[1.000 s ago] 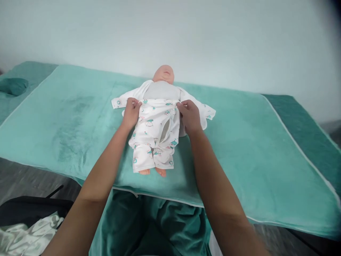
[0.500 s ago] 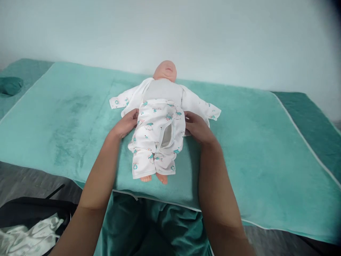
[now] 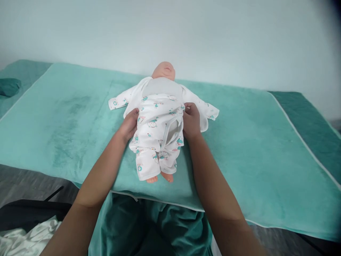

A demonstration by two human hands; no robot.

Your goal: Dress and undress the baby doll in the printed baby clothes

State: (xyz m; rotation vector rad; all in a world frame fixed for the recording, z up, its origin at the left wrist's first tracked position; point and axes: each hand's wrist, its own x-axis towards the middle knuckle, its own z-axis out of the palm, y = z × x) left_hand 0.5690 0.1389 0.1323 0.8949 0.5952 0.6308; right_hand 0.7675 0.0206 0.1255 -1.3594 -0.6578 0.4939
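A baby doll [image 3: 163, 72] lies on its back, head toward the wall and bare feet toward me. It wears white printed baby pants [image 3: 151, 122] with a gap at the crotch, pulled up over the belly. Its white long-sleeved shirt [image 3: 198, 101] is spread open beneath, sleeves stretched to both sides. At the left edge of the pants, my left hand [image 3: 131, 123] is closed on the cloth, its fingertips partly hidden. My right hand [image 3: 192, 120] pinches the pants at the right side of the waist, fingers curled.
The doll lies on a teal padded bed cover [image 3: 247, 156] along a pale wall [image 3: 213, 39]. Lower left, a printed white cloth [image 3: 32, 238] rests on a black item [image 3: 29, 211]. A dark green bundle [image 3: 10, 87] sits at the far left.
My right hand has turned and curled at the pants' waist. The waistband sits slightly higher, the crotch gap has shifted right, and the doll's legs have swung slightly right.
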